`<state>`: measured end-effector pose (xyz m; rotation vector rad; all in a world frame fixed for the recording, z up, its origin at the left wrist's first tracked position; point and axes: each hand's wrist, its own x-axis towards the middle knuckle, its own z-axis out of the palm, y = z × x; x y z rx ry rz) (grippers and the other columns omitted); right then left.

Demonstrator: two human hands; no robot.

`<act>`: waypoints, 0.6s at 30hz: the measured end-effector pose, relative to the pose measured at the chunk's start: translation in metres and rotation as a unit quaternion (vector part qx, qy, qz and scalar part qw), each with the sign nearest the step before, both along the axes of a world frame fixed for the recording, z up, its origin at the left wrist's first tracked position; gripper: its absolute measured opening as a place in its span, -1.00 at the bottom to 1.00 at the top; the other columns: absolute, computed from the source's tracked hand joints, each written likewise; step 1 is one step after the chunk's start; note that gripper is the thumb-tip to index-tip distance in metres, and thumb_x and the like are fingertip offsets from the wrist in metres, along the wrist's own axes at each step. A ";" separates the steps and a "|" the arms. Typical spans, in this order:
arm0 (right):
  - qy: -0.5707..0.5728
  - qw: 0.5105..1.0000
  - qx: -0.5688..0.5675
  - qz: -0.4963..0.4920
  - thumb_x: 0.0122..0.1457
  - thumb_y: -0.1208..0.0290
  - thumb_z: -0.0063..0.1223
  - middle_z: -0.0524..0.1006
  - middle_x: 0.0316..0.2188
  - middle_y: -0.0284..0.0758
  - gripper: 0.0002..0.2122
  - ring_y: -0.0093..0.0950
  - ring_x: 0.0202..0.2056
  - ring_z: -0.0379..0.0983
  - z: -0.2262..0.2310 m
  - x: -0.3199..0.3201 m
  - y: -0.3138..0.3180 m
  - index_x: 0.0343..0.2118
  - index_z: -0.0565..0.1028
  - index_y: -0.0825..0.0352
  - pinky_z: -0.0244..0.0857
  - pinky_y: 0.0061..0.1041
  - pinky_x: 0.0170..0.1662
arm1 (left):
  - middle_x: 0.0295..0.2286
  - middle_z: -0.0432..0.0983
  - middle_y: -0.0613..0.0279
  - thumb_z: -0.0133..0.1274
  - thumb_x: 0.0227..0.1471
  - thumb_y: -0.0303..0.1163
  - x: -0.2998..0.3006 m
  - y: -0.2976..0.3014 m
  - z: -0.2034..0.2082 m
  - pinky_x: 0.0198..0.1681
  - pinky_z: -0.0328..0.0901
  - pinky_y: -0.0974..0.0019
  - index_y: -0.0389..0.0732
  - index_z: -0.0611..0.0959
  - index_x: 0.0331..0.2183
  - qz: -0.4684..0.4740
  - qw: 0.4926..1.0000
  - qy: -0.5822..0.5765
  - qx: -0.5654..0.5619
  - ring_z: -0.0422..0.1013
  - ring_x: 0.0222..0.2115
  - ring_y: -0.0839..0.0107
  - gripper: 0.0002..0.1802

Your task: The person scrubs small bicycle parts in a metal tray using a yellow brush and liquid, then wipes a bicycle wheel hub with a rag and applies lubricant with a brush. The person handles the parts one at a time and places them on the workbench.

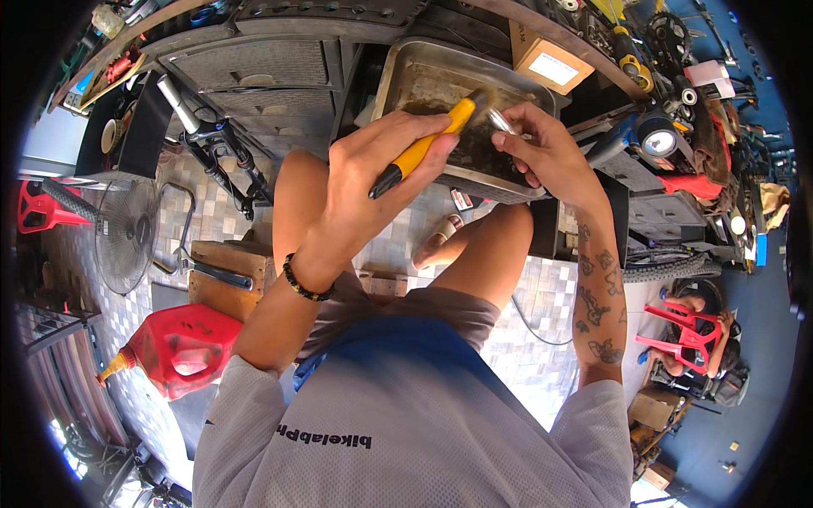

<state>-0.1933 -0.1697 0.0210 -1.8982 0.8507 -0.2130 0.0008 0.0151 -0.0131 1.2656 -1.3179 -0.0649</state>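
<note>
My left hand (pixel 385 161) is closed around the yellow and black handle of a brush (pixel 428 144). The brush's dark, blurred head points up and to the right, close to a small shiny metal cylinder (pixel 501 121). That cylinder is pinched between the thumb and fingers of my right hand (pixel 542 152); its lower end is hidden by them. Whether bristles and metal touch, I cannot tell. Both hands hover over a rectangular metal tray (pixel 394 72), whose bottom looks wet and stained brown.
Behind the tray stand dark drawers (pixel 254 76) and a cardboard box (pixel 555 63). A bicycle fork (pixel 216 148) leans to the left, near a fan (pixel 127 233) and a red jug (pixel 182 351). A bench with tools and a lamp (pixel 656 140) runs along the right; another person (pixel 720 339) is beyond.
</note>
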 end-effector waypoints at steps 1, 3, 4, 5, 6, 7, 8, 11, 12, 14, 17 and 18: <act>-0.002 1.000 0.006 -0.003 0.53 0.22 0.09 0.59 -0.35 -0.39 -0.70 -0.69 -0.48 0.41 0.000 0.001 0.000 0.01 0.57 0.41 0.35 -0.61 -0.52 | -0.34 0.72 -0.01 0.41 0.15 -0.58 -0.001 -0.002 -0.002 -0.32 0.49 0.30 -0.39 0.79 -0.09 -0.013 1.000 -0.004 -0.018 0.63 -0.42 0.25 -0.73; -0.029 0.999 0.028 0.000 0.54 0.22 0.08 0.60 -0.34 -0.37 -0.69 -0.68 -0.46 0.45 0.001 0.002 -0.001 0.01 0.59 0.43 0.44 -0.60 -0.49 | -0.34 0.72 -0.01 0.40 0.15 -0.59 -0.003 -0.006 -0.007 -0.32 0.49 0.32 -0.39 0.78 -0.09 -0.040 0.998 -0.002 -0.039 0.62 -0.42 0.25 -0.73; -0.014 0.999 0.033 -0.005 0.54 0.22 0.07 0.60 -0.34 -0.38 -0.69 -0.67 -0.45 0.46 0.002 0.002 -0.003 0.02 0.59 0.43 0.47 -0.59 -0.47 | -0.34 0.72 -0.01 0.40 0.15 -0.60 -0.003 -0.006 -0.009 -0.32 0.49 0.32 -0.39 0.78 -0.09 -0.026 0.999 0.003 -0.037 0.63 -0.42 0.25 -0.73; -0.008 0.999 0.036 -0.001 0.55 0.22 0.06 0.60 -0.34 -0.38 -0.68 -0.66 -0.45 0.47 0.003 0.001 -0.004 0.03 0.60 0.44 0.50 -0.58 -0.46 | -0.34 0.73 -0.01 0.40 0.14 -0.60 -0.002 -0.007 -0.011 -0.31 0.49 0.32 -0.39 0.78 -0.08 -0.019 0.999 0.006 -0.032 0.63 -0.41 0.25 -0.72; 0.014 0.999 0.037 -0.019 0.55 0.22 0.05 0.60 -0.34 -0.38 -0.67 -0.66 -0.45 0.48 0.005 0.000 -0.005 0.04 0.61 0.44 0.53 -0.57 -0.44 | -0.33 0.73 0.00 0.40 0.14 -0.61 -0.002 -0.007 -0.012 -0.31 0.49 0.32 -0.39 0.78 -0.08 -0.007 0.999 0.003 -0.040 0.63 -0.41 0.25 -0.72; 0.005 0.999 0.052 0.002 0.56 0.21 0.04 0.59 -0.34 -0.39 -0.66 -0.66 -0.45 0.48 0.006 0.000 -0.006 0.05 0.62 0.44 0.52 -0.57 -0.45 | -0.33 0.73 -0.01 0.40 0.14 -0.61 -0.001 -0.006 -0.014 -0.31 0.50 0.30 -0.39 0.79 -0.08 -0.013 0.999 0.023 -0.032 0.63 -0.41 0.26 -0.72; 0.010 0.998 0.062 0.003 0.56 0.21 0.03 0.59 -0.34 -0.40 -0.65 -0.66 -0.46 0.48 0.006 -0.001 -0.006 0.06 0.62 0.44 0.51 -0.57 -0.45 | -0.33 0.73 -0.01 0.40 0.14 -0.60 0.000 -0.007 -0.014 -0.31 0.50 0.30 -0.39 0.79 -0.09 -0.023 0.999 0.019 -0.040 0.63 -0.41 0.26 -0.73; 0.022 0.997 0.068 0.007 0.58 0.20 0.00 0.57 -0.36 -0.44 -0.65 -0.68 -0.46 0.46 0.007 -0.003 -0.007 0.10 0.63 0.40 0.43 -0.61 -0.49 | -0.32 0.74 -0.02 0.40 0.15 -0.58 0.001 -0.008 -0.016 -0.31 0.50 0.30 -0.38 0.80 -0.10 -0.034 0.999 0.013 -0.039 0.64 -0.40 0.26 -0.74; 0.026 0.998 0.061 -0.002 0.58 0.19 0.00 0.56 -0.37 -0.46 -0.65 -0.69 -0.46 0.46 0.007 -0.003 -0.008 0.11 0.63 0.38 0.40 -0.62 -0.51 | -0.31 0.74 -0.03 0.40 0.15 -0.57 0.002 -0.008 -0.015 -0.31 0.50 0.30 -0.38 0.80 -0.10 -0.030 0.999 0.014 -0.021 0.64 -0.40 0.26 -0.75; 0.029 0.997 0.070 0.014 0.59 0.20 0.00 0.55 -0.37 -0.46 -0.65 -0.70 -0.47 0.44 0.007 -0.002 -0.009 0.10 0.64 0.39 0.36 -0.63 -0.53 | -0.31 0.74 -0.03 0.40 0.16 -0.55 0.004 -0.008 -0.015 -0.31 0.50 0.30 -0.37 0.80 -0.11 -0.033 0.999 0.022 -0.012 0.64 -0.40 0.25 -0.75; 0.024 0.997 0.071 0.024 0.58 0.21 0.01 0.55 -0.38 -0.46 -0.66 -0.71 -0.49 0.40 0.006 -0.003 -0.011 0.14 0.61 0.38 0.30 -0.64 -0.56 | -0.32 0.74 -0.01 0.41 0.15 -0.52 0.007 -0.008 -0.013 -0.32 0.51 0.27 -0.35 0.80 -0.13 -0.041 0.999 0.015 -0.013 0.65 -0.41 0.21 -0.76; 0.014 0.998 0.062 0.023 0.58 0.22 0.01 0.55 -0.38 -0.46 -0.66 -0.71 -0.49 0.39 0.006 -0.003 -0.012 0.16 0.59 0.37 0.29 -0.64 -0.57 | -0.33 0.73 0.01 0.41 0.15 -0.50 0.009 -0.007 -0.013 -0.32 0.51 0.25 -0.35 0.80 -0.14 -0.035 0.999 -0.002 0.008 0.65 -0.41 0.20 -0.77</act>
